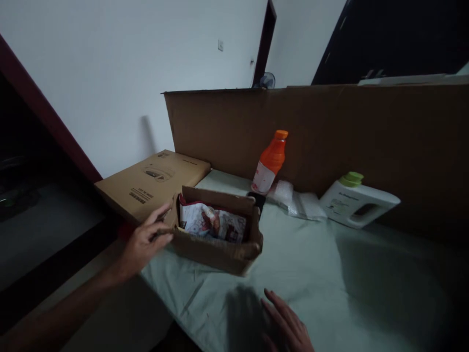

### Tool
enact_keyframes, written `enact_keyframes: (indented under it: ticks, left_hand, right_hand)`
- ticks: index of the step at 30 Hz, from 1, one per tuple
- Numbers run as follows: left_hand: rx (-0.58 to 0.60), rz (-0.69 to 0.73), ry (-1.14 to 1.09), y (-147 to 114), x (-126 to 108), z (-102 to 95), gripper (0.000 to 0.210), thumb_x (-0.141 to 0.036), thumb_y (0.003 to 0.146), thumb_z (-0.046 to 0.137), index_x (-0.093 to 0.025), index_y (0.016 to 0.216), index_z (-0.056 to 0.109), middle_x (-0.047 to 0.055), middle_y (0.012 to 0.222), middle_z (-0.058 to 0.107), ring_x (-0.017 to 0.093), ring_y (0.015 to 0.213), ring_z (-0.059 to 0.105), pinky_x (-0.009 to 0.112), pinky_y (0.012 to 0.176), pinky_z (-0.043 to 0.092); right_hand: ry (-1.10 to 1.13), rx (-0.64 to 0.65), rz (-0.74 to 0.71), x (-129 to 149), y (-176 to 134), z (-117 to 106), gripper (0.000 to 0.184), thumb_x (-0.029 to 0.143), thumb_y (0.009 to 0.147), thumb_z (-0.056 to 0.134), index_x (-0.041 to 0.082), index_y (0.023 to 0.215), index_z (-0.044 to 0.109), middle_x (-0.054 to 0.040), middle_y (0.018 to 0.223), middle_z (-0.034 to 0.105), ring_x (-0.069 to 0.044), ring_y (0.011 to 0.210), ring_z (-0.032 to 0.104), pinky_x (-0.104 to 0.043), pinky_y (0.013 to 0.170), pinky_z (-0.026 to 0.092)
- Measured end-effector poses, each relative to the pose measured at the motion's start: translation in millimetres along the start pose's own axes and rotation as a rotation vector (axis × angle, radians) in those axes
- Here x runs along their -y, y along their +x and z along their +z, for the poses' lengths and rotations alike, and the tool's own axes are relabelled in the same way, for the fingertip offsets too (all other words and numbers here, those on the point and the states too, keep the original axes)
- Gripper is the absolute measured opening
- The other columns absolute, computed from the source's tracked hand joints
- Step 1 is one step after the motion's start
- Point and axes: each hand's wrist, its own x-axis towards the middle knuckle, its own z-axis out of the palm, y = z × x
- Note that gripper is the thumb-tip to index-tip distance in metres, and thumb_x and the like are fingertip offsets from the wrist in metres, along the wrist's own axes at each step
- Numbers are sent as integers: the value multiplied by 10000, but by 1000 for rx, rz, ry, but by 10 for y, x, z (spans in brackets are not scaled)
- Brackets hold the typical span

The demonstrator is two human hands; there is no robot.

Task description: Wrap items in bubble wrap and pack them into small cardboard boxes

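Observation:
A small open cardboard box (216,254) sits on the pale green cloth (304,264), with a printed plastic packet (216,222) lying inside it. At the box's left end, my left hand (146,242) grips the cardboard, thumb toward the near side and fingers along the end wall. My right hand (284,322) is low in the picture, to the right of the box and apart from it. Its fingers are stretched out and hold nothing, and a shadow falls on the cloth beside it.
Behind the small box lies a large flat carton (157,178). An orange bottle (271,164), clear bubble wrap (298,200) and a white jug with a green cap (355,200) stand or lie near a tall cardboard panel (330,132). A dark object (257,199) rests behind the box.

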Motion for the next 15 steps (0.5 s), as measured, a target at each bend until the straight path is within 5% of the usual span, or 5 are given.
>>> enact_keyframes:
  ticks: [2,6,8,11,15]
  left_hand:
    - [-21,39,-104,-336,-73,35,181,-312,893,641,-249,1026,746,80,1622,362,312,1323,567,428,1060,509]
    - [-64,-31,-382,-711,53,157,888,-299,801,775,-377,1544,293,104,1686,182,338,1380,506,487,1073,500]
    - [21,-170,-466,-757,225,303,974,-407,750,816,-294,1554,278,176,1610,344,371,1359,519,543,1098,465]
    - [189,-377,-491,-738,432,628,926,-538,661,848,-185,1427,467,217,1382,588,404,1304,558,566,1123,429]
    - [276,-378,-504,-739,394,1059,849,-539,687,825,-188,1389,501,177,1329,631,377,1335,532,525,1163,391]
  right_hand:
    - [41,-13,106,162,-4,-104,672,282,967,542,325,1588,288,-88,1506,524,-289,1313,576,-432,991,575]
    - [95,-39,211,359,-68,-170,766,351,974,544,296,1624,143,-112,1553,463,-287,1357,536,-434,1025,560]
    - [135,3,223,369,-102,-142,809,361,968,558,294,1628,95,-124,1576,429,-291,1381,509,-443,1053,538]
    - [181,42,197,316,-129,-75,872,346,956,575,291,1632,28,-133,1611,370,-293,1428,449,-450,1096,500]
    - [215,21,232,176,-231,-98,851,340,947,562,265,1635,67,-140,1615,359,-302,1446,420,-469,1121,472]
